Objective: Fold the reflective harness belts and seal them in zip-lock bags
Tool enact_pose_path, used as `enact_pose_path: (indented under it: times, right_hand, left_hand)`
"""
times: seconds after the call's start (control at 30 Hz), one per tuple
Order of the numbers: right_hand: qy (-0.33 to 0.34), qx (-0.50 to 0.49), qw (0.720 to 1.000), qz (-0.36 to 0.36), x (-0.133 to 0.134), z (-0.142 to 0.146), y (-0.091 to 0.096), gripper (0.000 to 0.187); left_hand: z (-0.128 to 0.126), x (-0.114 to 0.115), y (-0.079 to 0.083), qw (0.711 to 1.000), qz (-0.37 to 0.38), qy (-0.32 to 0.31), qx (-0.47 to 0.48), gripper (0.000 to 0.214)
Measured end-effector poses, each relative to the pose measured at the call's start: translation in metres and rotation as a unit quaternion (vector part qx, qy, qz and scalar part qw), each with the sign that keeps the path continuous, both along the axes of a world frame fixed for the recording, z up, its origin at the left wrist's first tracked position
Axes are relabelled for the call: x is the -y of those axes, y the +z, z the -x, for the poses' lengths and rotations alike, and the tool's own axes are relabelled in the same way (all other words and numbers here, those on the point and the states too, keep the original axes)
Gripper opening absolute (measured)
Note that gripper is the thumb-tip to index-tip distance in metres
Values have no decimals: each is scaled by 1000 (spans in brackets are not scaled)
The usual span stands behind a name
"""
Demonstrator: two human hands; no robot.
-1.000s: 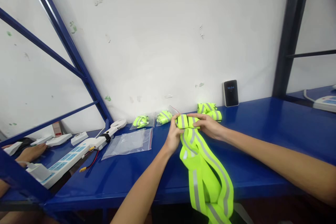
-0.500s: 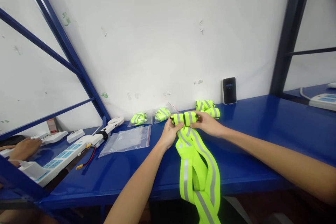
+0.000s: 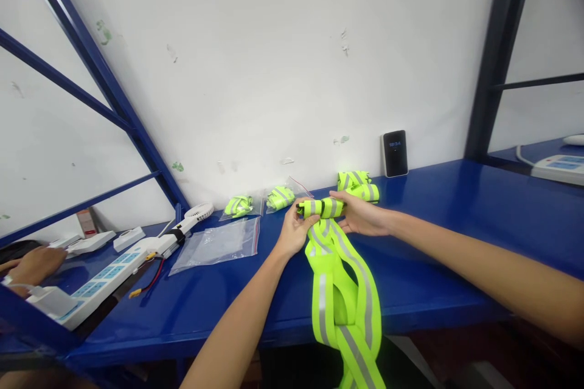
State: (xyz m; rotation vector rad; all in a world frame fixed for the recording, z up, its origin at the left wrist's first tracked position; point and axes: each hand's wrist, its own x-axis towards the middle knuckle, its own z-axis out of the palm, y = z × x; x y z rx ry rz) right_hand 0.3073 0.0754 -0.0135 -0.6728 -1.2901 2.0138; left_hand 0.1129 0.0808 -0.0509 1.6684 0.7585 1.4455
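Note:
A neon-yellow reflective strap with grey stripes hangs in loops over the front edge of the blue table, its upper end rolled up. My left hand grips the left end of the roll, thumb on its near side. At the right end, my right hand has its fingers closed around the roll. Just behind lie two more rolled reflective straps. To the left, two clear bags each hold a bundled yellow strap. A flat clear zip bag lies nearer on the table.
A white power strip, a small white fan and a red-black cable with yellow connectors lie at the left. A black-screened device leans on the wall. Another person's hand is at far left, beyond the blue frame.
The rolled end has turned slightly between my hands, and my right fingers have shifted along its right end. The whole view has moved a little.

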Motion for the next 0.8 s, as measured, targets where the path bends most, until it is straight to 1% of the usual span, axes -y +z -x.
enact_pose_path:
  times: [0.1, 0.2, 0.27, 0.33, 0.43, 0.5, 0.53, 0.6, 0.67, 0.73, 0.8]
  right_hand:
    - [2, 25, 1000, 9, 0, 0, 0, 39]
    - [-14, 5, 1000, 10, 1, 2, -1, 28]
    - [-37, -12, 999, 9, 2, 5, -3, 23]
    - [-65, -15, 998, 4, 3, 10, -5, 24]
    - [-117, 0, 993, -19, 2, 16, -12, 26]
    - [-161, 19, 985, -65, -1, 19, -19, 25]
    - [-182, 30, 977, -102, -3, 20, -22, 24]
    - [-217, 52, 955, -195, -6, 22, -27, 24]
    - [-243, 68, 927, -278, -6, 23, -28, 27]
    - [-265, 80, 906, -320, -5, 24, -26, 31]
    - [-280, 85, 897, -331, -3, 24, -23, 33]
  left_hand:
    - [-1, 2, 0, 1000, -15, -10, -21, 34]
    - [0, 2, 1, 999, -17, -10, -28, 33]
    - [0, 2, 1, 1000, -10, -13, -22, 34]
    - [0, 3, 2, 1000, 11, -21, -11, 36]
    - [-2, 6, 3, 997, 70, -35, 3, 43]
    - [-3, 9, 4, 995, 95, -40, 13, 50]
    - [-4, 10, 4, 994, 98, -42, 17, 53]
    - [-5, 12, 5, 995, 89, -41, 17, 58]
    - [-7, 12, 4, 996, 80, -28, 12, 65]
    - [-8, 11, 2, 996, 88, 2, 19, 72]
    - [-11, 9, -2, 991, 127, 27, 33, 74]
